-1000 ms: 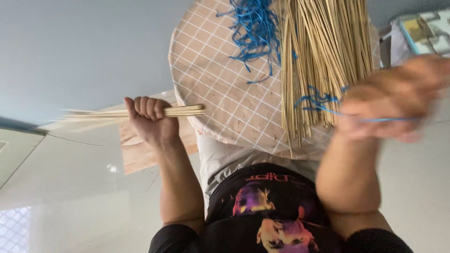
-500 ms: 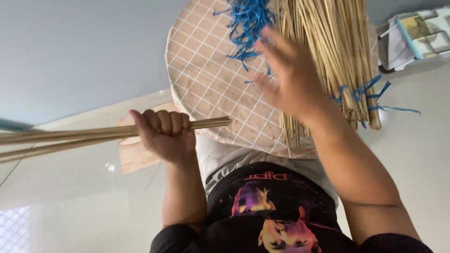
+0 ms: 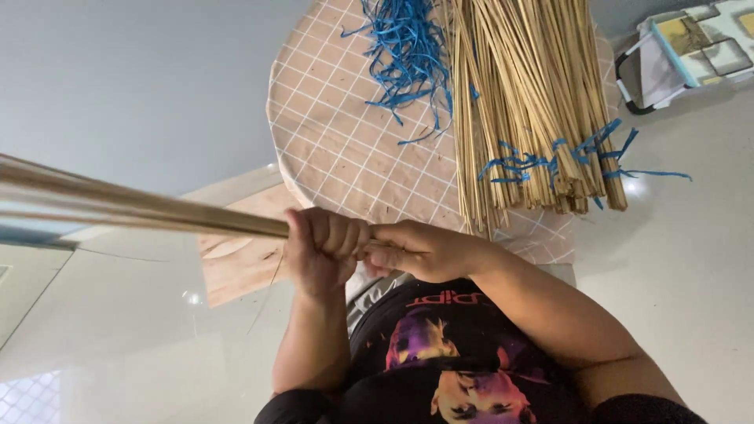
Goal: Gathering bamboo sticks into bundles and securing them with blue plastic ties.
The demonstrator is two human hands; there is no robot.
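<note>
My left hand (image 3: 322,247) is closed around a bundle of thin pale sticks (image 3: 157,210). The bundle runs out to the left, close to the camera and blurred. My right hand (image 3: 416,250) presses against the left hand, its fingers curled over the bundle's near end. Both hands are in front of my chest, just below the edge of a round table (image 3: 338,165) covered with a tan checked cloth. A large pile of the same sticks (image 3: 526,94) lies on the table, some of them tied with blue strips (image 3: 565,161). Loose blue strips (image 3: 404,47) lie beside the pile.
A light wooden board (image 3: 236,263) sits under the table's left edge on a glossy pale floor (image 3: 118,338). A box-like thing with a dark frame and coloured panels (image 3: 691,39) stands at the upper right.
My right hand has come down from the stick pile on the table to the end of the bundle beside my left hand. The bundle has swung up toward the camera.
</note>
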